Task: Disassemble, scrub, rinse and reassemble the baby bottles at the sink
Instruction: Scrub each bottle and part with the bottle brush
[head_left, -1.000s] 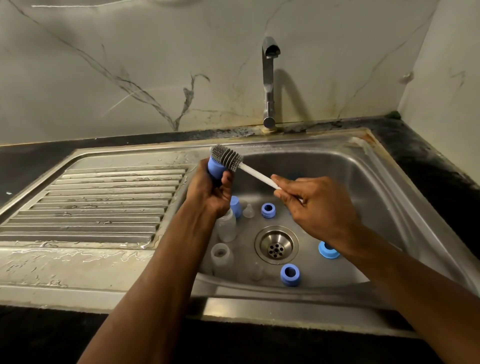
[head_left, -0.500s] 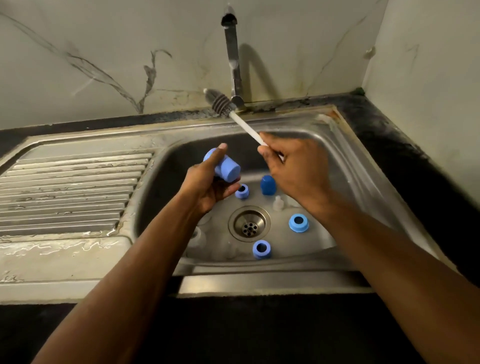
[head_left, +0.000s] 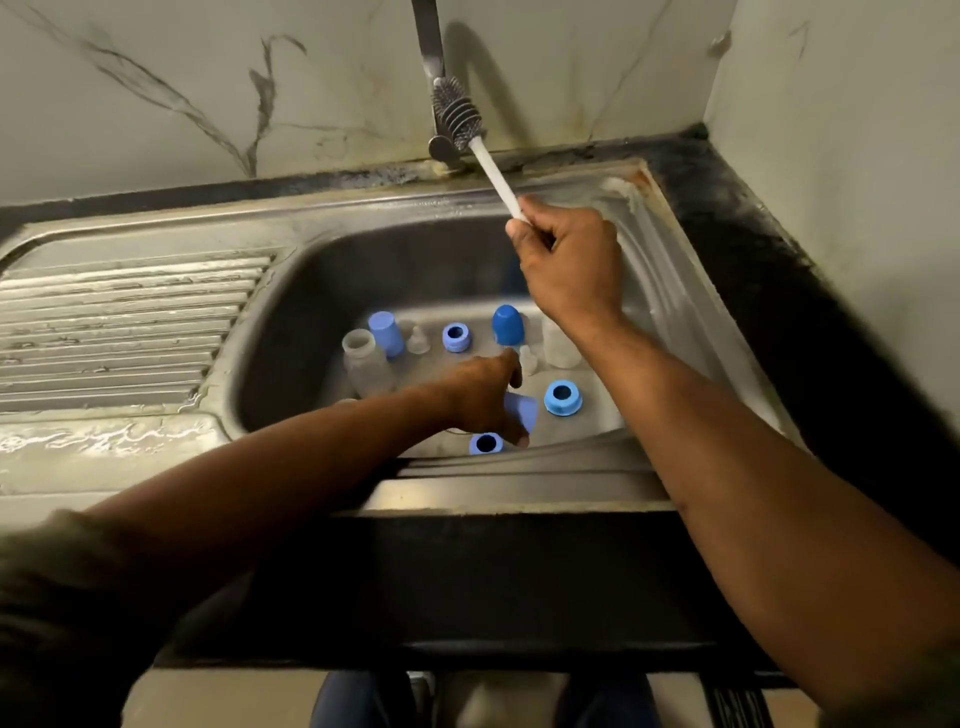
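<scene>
My left hand (head_left: 485, 397) reaches down into the steel sink (head_left: 322, 270) and holds a light blue bottle cap (head_left: 522, 410) low over the drain, which it hides. My right hand (head_left: 563, 260) grips the white handle of the bottle brush (head_left: 457, 117), whose grey bristle head points up beside the tap (head_left: 431, 78). On the sink floor lie a clear bottle (head_left: 366, 361), another blue cap (head_left: 387, 332), a darker blue cap (head_left: 506, 325), three blue screw rings (head_left: 456, 338) (head_left: 562, 398) (head_left: 487, 443), clear teats (head_left: 417, 340) and a second clear bottle (head_left: 558, 343).
A ribbed, wet draining board (head_left: 124, 327) lies left of the basin. A dark counter (head_left: 769, 291) runs along the right side and back, under marble-look walls. The sink's front edge (head_left: 519, 488) is close to my body.
My left hand has dropped from above the basin down to the sink floor with the light blue cap. My right hand has lifted the brush away toward the tap. The camera tilted downward.
</scene>
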